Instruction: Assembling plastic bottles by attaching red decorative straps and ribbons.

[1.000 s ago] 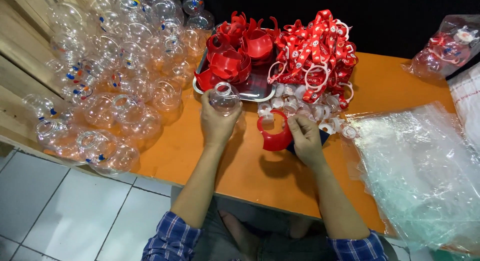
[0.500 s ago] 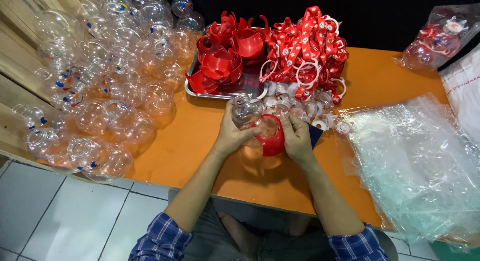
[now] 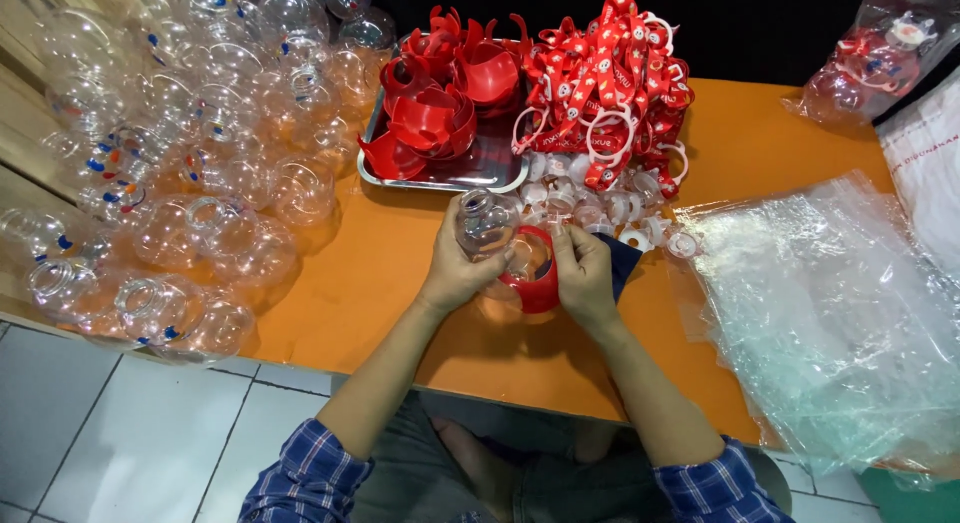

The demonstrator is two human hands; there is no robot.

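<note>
My left hand (image 3: 455,273) grips a clear round plastic bottle (image 3: 486,223) over the orange table (image 3: 390,283). My right hand (image 3: 585,273) holds a red plastic holder piece (image 3: 535,288) against the bottle's lower side, so both hands meet at the middle of the table's near half. A dark blue cloth (image 3: 622,263) shows just behind my right hand.
A big heap of clear bottles (image 3: 190,153) fills the left side. A metal tray (image 3: 490,168) of red holders (image 3: 440,103) stands at the back, beside red straps (image 3: 610,83) and white caps (image 3: 620,208). Clear plastic bags (image 3: 830,313) cover the right; another bag (image 3: 875,58) lies far right.
My left hand brought the clear bottle down from near the tray to the red holder in my right hand; the two are now pressed together.
</note>
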